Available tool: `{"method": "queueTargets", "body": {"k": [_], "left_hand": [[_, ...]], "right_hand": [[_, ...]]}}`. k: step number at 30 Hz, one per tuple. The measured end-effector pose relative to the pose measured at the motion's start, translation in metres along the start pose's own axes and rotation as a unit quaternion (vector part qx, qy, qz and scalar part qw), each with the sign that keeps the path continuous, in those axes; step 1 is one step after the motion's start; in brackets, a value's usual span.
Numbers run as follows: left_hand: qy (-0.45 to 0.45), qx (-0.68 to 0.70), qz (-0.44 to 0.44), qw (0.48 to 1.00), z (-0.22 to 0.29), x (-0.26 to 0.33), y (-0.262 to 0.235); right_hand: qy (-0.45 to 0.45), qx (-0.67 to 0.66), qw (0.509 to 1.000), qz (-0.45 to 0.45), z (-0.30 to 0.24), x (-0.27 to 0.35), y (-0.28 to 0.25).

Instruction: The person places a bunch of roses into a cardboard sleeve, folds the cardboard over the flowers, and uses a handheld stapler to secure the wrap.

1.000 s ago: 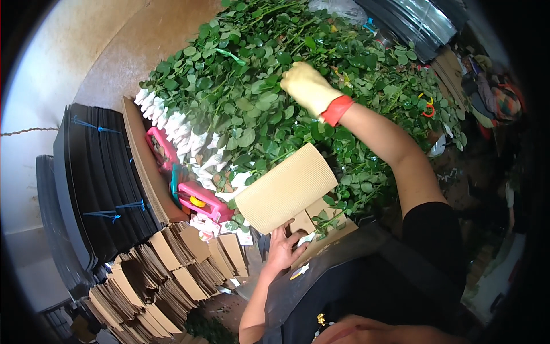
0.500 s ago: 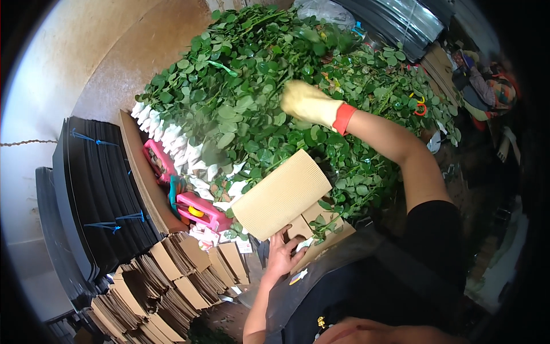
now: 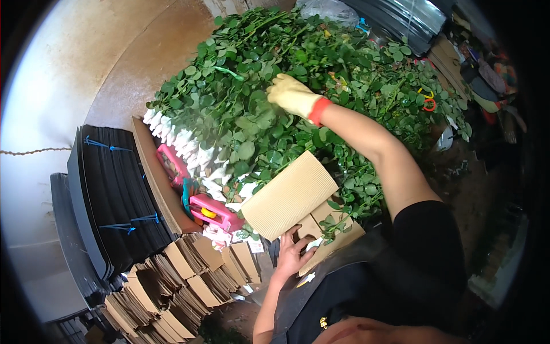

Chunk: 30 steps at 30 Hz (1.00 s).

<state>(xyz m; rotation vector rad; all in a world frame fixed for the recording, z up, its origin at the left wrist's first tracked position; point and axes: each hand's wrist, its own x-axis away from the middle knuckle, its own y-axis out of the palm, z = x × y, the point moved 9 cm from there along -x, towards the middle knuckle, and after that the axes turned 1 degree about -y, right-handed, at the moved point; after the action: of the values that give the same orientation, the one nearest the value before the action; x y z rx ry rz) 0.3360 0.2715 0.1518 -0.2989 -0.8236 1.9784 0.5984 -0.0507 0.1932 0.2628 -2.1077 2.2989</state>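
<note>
My right hand [image 3: 293, 96], in a pale yellow glove with a red cuff, reaches over the heap of leafy green stems [image 3: 246, 123]. Its fingers are bent together among the leaves; whatever they grip there is hidden. At the lower middle, my bare left hand [image 3: 291, 255] rests on brown cardboard [image 3: 309, 226], fingers curved and apart. By its fingertips lies a small white-covered head [image 3: 314, 243], with a leafy sprig [image 3: 334, 227] beside it. A corrugated cardboard sheet [image 3: 291, 195] slants just above that hand.
White-covered heads [image 3: 184, 143] line the heap's left edge. Pink plastic frames [image 3: 216, 212] stand beside it. Folded cardboard stacks [image 3: 189, 286] and black sheets tied with blue string [image 3: 117, 195] fill the left. Clear plastic [image 3: 329, 10] lies behind; another person [image 3: 492, 74] is far right.
My gloved right hand has shifted slightly left, its fingers now lower into the leaves. My left hand keeps its place by the cardboard. The whole view has shifted a little.
</note>
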Motion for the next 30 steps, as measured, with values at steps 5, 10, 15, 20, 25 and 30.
{"method": "queueTargets", "body": {"k": [5,10,15,20,25,30], "left_hand": [[0.003,0.019,0.002,1.000,-0.002,0.001,0.008],[0.006,0.014,0.009,1.000,0.001,0.000,0.004],[0.008,0.006,0.011,1.000,0.005,0.000,0.001],[0.026,0.000,0.010,1.000,0.009,0.000,-0.003],[0.036,-0.022,0.006,0.999,0.006,0.003,0.000],[0.062,-0.051,0.002,0.997,0.008,0.008,0.006]], "right_hand": [[-0.125,0.056,0.978,0.156,-0.039,0.126,-0.001],[-0.146,0.056,0.980,0.124,-0.040,0.166,-0.006],[0.042,-0.244,0.966,0.072,-0.005,0.136,-0.086],[0.022,-0.066,0.992,0.106,0.003,0.055,-0.016],[0.106,-0.155,0.982,0.038,0.018,0.053,-0.006],[-0.109,-0.135,0.912,0.373,-0.029,0.228,-0.173]]}}
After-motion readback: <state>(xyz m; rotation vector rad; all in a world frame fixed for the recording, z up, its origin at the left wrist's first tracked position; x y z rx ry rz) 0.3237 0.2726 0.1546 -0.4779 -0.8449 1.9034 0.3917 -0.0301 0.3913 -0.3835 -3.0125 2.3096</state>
